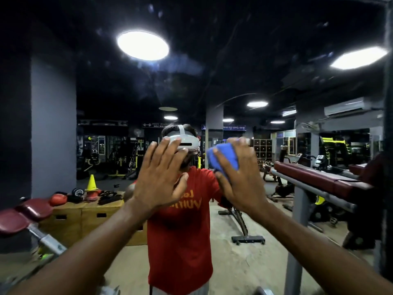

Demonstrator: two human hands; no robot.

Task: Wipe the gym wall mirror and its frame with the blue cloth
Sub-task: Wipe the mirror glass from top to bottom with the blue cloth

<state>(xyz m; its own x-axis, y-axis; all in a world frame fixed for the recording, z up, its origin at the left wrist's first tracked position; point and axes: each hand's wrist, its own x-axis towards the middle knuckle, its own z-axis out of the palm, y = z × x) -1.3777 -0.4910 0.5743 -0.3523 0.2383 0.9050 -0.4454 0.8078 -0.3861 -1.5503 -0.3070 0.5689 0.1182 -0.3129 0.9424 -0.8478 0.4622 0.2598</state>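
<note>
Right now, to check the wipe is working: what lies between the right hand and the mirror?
The blue cloth, under the straight fingers of the right hand, in the head view.

Red tee (180, 241), wht VR headset (184, 143)
</note>
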